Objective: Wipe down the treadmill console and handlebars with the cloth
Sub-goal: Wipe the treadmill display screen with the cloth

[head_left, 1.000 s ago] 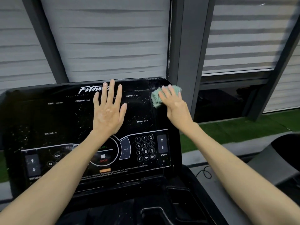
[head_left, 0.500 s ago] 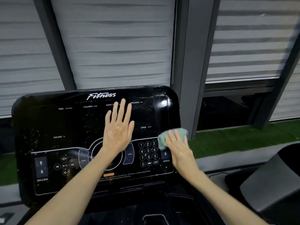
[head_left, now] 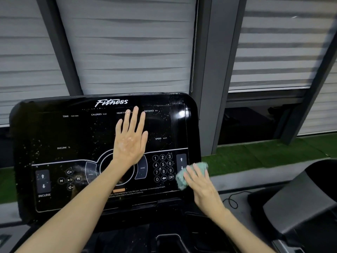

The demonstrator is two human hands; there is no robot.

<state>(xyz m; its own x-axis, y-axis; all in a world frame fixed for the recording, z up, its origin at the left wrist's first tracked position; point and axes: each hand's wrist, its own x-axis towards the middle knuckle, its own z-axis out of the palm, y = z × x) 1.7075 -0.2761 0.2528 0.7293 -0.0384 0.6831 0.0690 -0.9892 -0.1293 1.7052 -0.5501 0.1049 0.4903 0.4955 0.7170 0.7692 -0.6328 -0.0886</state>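
The black glossy treadmill console (head_left: 76, 136) fills the middle left of the view, speckled with small white droplets. My left hand (head_left: 130, 138) lies flat on its centre with straight fingers pointing up toward the "Fitness" logo. My right hand (head_left: 201, 187) presses a small teal cloth (head_left: 182, 178) against the console's lower right corner, over the speed arrow buttons and beside the number keypad (head_left: 162, 168). Its fingers lie straight over the cloth. No handlebars are clearly in view.
Below the console a dark tray with cup recesses (head_left: 169, 240) runs along the bottom. A second grey machine (head_left: 295, 201) stands at the right, with a black cable (head_left: 231, 199) on the floor. Grey window frames (head_left: 209, 70), blinds and green turf lie behind.
My right hand has slid the cloth down the console's right edge from the top corner to the lower corner. The left hand stays flat on the console. The view has shifted slightly.
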